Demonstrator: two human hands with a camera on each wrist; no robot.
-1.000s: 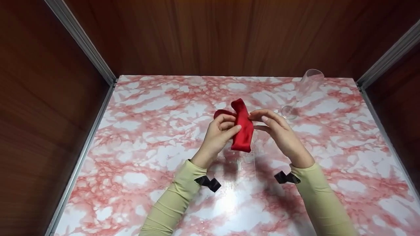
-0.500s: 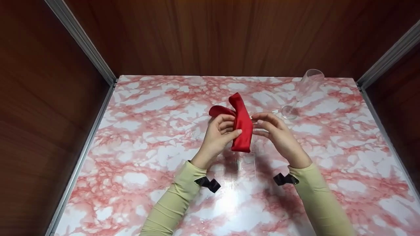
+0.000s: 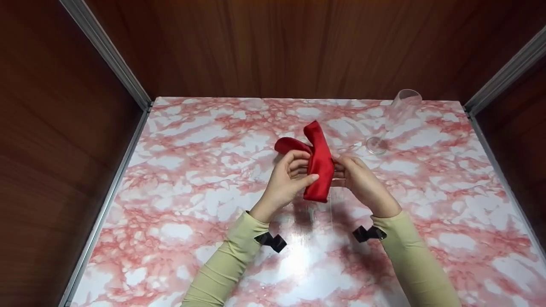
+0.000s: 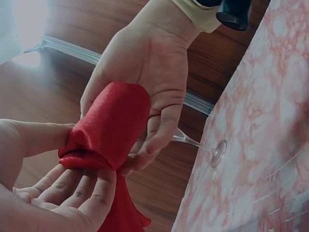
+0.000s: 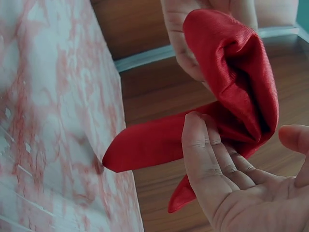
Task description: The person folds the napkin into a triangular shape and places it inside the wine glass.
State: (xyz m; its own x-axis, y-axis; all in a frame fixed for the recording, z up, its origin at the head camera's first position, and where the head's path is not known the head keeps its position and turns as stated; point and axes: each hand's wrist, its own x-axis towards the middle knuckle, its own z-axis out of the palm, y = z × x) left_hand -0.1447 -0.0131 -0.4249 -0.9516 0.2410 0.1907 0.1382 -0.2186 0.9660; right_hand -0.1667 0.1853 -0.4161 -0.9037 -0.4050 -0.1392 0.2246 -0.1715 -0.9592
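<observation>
A folded red satin cloth [image 3: 323,164] is held above the table in the head view, its long folded strip upright and a loop sticking out to the far left. My left hand [image 3: 285,181] pinches it, thumb on the near face and fingers behind. At the cloth's right edge, my right hand [image 3: 367,184] touches it. In the right wrist view, that right hand's fingers [image 5: 198,150] lie fairly straight against the cloth [image 5: 157,140], with the thumb apart from them. The left wrist view shows the cloth's rolled end [image 4: 116,113] over my right palm.
A clear stemmed flute glass [image 3: 401,111] stands at the back right of the red-and-white marbled table [image 3: 179,230]. Brown wood-look panels [image 3: 273,47] with metal corner strips enclose the back and both sides.
The cloth has shifted slightly right, with its left loop showing more. My right hand has moved in closer, its fingers now partly behind the cloth's edge. My left hand keeps its pinch.
</observation>
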